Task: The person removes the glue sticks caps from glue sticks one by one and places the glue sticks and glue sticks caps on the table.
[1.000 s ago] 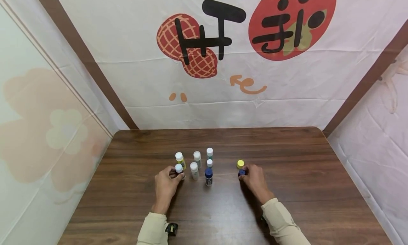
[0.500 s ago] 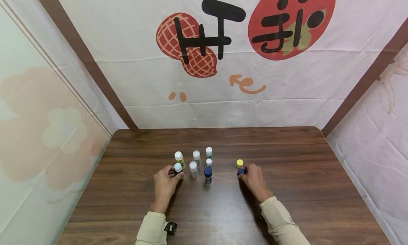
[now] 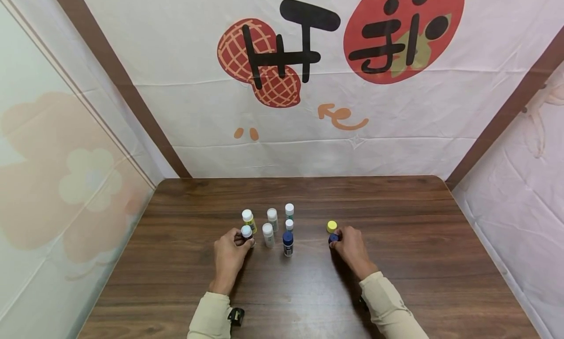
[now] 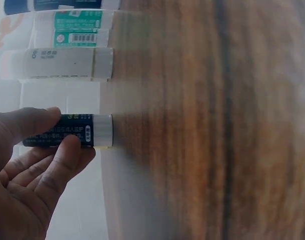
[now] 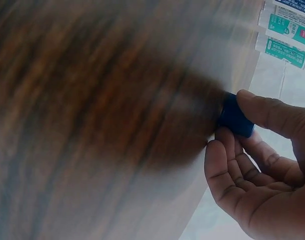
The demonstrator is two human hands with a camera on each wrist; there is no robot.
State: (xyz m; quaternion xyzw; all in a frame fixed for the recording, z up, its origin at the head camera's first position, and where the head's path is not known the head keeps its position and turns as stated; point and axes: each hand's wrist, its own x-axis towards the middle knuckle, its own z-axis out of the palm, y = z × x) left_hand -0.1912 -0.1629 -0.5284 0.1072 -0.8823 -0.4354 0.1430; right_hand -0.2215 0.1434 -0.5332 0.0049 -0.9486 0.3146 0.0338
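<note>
My left hand point(image 3: 228, 254) grips a dark-labelled glue stick point(image 4: 75, 131), which stands upright on the table with a pale top point(image 3: 246, 230). Thumb and fingers lie on either side of its label in the left wrist view. Farther right, my right hand point(image 3: 355, 251) pinches a small blue cap point(image 5: 236, 116) that sits on the table top. Just behind that cap lies a yellow cap point(image 3: 332, 226). Between the hands, a blue-topped glue stick point(image 3: 288, 244) stands nearest to me.
Several white-topped glue sticks stand upright near the left hand, among them a grey-white one point(image 3: 268, 235), a yellow-labelled one point(image 3: 248, 221) and a green-labelled one point(image 3: 289, 211). The brown wooden table point(image 3: 396, 206) ends at a printed cloth wall point(image 3: 198, 123).
</note>
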